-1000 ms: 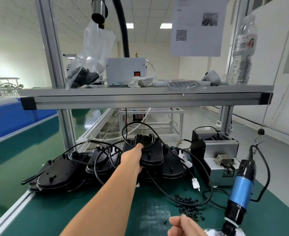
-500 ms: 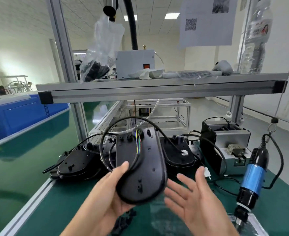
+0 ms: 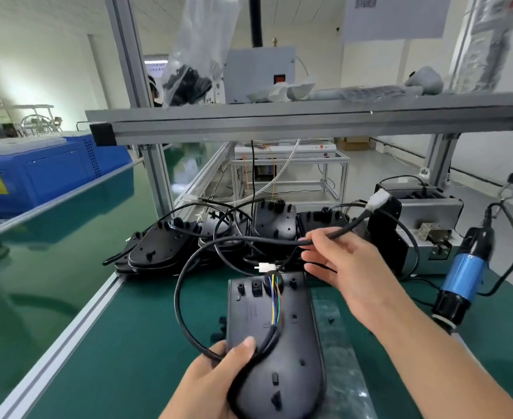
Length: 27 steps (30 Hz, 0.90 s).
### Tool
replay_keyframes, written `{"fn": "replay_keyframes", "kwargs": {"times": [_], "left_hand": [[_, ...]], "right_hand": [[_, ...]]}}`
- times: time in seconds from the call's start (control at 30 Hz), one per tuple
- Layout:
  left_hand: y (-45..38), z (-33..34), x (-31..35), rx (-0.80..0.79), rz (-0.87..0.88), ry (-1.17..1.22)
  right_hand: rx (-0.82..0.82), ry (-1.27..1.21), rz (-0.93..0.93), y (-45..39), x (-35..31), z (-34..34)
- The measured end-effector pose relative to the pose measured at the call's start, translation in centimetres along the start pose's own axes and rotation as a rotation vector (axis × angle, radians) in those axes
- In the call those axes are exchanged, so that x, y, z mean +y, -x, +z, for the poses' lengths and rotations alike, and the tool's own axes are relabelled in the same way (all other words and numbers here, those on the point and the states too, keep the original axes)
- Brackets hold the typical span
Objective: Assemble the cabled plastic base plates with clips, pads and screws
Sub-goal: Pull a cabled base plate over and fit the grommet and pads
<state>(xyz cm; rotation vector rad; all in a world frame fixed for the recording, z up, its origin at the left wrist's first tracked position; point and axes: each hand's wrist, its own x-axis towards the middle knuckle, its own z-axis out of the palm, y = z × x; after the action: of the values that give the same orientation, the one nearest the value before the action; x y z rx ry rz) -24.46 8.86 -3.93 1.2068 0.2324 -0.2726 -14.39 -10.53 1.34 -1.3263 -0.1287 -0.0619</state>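
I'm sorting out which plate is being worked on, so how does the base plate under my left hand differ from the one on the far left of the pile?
The near base plate lies alone on the mat, pinned by the left hand; the far-left plate sits stacked in the pile, untouched. The near one shows coloured wires; none are visible on the other. Both are black, underside up.

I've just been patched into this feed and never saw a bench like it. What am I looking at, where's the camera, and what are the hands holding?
The camera sits on a person's head, looking down at a green bench. The left hand pins a black base plate flat, thumb over its cable. The right hand lifts that black cable in its fingers, its white connector hanging free. More cabled plates are stacked behind. A blue electric screwdriver hangs at the right, beside a grey box-shaped machine.
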Motion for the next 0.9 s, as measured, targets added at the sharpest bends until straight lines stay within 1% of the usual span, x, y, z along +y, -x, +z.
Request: {"fn": "replay_keyframes", "kwargs": {"times": [0.03, 0.1, 0.17, 0.23, 0.3, 0.37, 0.47, 0.57, 0.63, 0.7, 0.83, 0.9], "left_hand": [[0.3, -0.3, -0.3, 0.014, -0.017, -0.038], [1.0, -0.7, -1.0, 0.017, -0.043, -0.159], [1.8, -0.7, -1.4, 0.028, -0.048, -0.295], [2.3, -0.7, -1.9, 0.035, -0.064, -0.348], [2.3, -0.7, -2.5, 0.025, -0.103, -0.284], [2.2, -1.0, -2.6, 0.061, -0.094, -0.217], [2.6, -2.3, -2.1, 0.147, -0.024, -0.305], [3.0, -3.1, -2.0, 0.214, 0.009, -0.437], [3.0, -2.9, -2.3, 0.209, -0.005, -0.463], [3.0, -2.5, -2.5, 0.203, -0.015, -0.467], [2.7, -1.5, -2.8, 0.185, -0.005, -0.550], [2.5, -0.8, -2.8, 0.174, -0.001, -0.583]], "right_hand": [[-0.064, 0.072, -0.053, 1.4, 0.1, 0.0], [-0.169, 0.166, -0.100, 4.2, 0.7, -0.3], [-0.205, 0.186, -0.137, 6.4, 1.3, -0.7], [-0.178, 0.185, -0.175, 7.4, 1.7, -0.9], [-0.142, 0.196, -0.175, 7.6, 2.0, -1.1], [-0.126, 0.212, -0.167, 7.5, 2.1, -1.3], [-0.122, 0.201, -0.141, 7.8, 2.9, -1.5], [-0.108, 0.220, -0.045, 8.7, 5.1, -1.7], [-0.069, 0.280, 0.050, 9.2, 6.8, -1.9], [-0.054, 0.323, 0.105, 9.4, 7.6, -2.3], [-0.088, 0.371, 0.099, 9.4, 7.1, -4.3], [-0.075, 0.345, 0.092, 9.0, 6.7, -5.4]]}}
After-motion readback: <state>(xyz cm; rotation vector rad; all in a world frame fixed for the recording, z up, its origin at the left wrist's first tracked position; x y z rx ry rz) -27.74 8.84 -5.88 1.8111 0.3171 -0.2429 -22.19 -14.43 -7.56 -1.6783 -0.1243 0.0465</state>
